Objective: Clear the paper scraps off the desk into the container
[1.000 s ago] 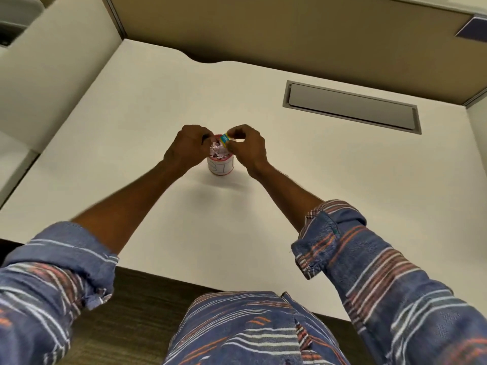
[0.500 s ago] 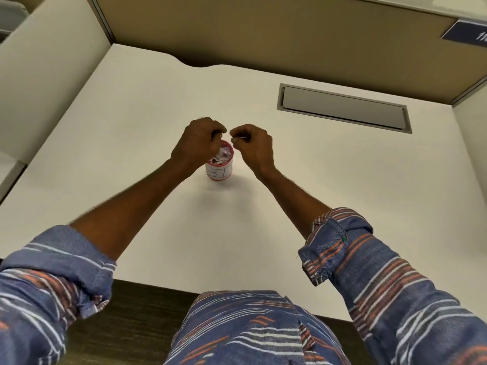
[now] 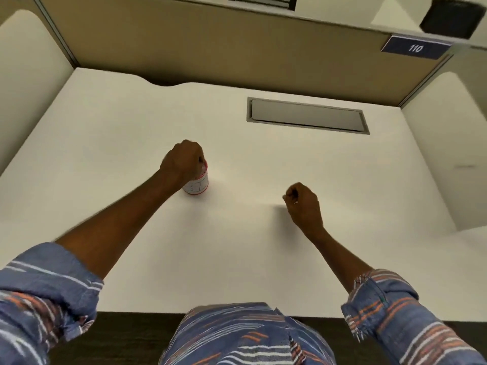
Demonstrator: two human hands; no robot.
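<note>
A small white container [image 3: 198, 187] with a red rim and handwriting on its side stands on the white desk [image 3: 126, 133], left of centre. My left hand [image 3: 183, 160] sits right on top of it, fingers bunched and pressed onto its mouth, hiding the inside. A sliver of pale scrap shows at the rim beside my fingers. My right hand [image 3: 303, 202] hovers over the desk to the right of the container, well apart from it, fingers curled in with nothing visible in them. I see no loose scraps on the desk.
A grey recessed cable hatch [image 3: 307, 115] lies in the desk at the back right. Tan partition walls [image 3: 210, 48] close off the back and both sides. A dark sign reading 110 [image 3: 415, 47] and a black object [image 3: 452, 17] sit above the partition.
My right hand has pulled away from the container to the right and toward me. My left hand has moved over the container's mouth. The coloured scrap between my fingers is gone from sight.
</note>
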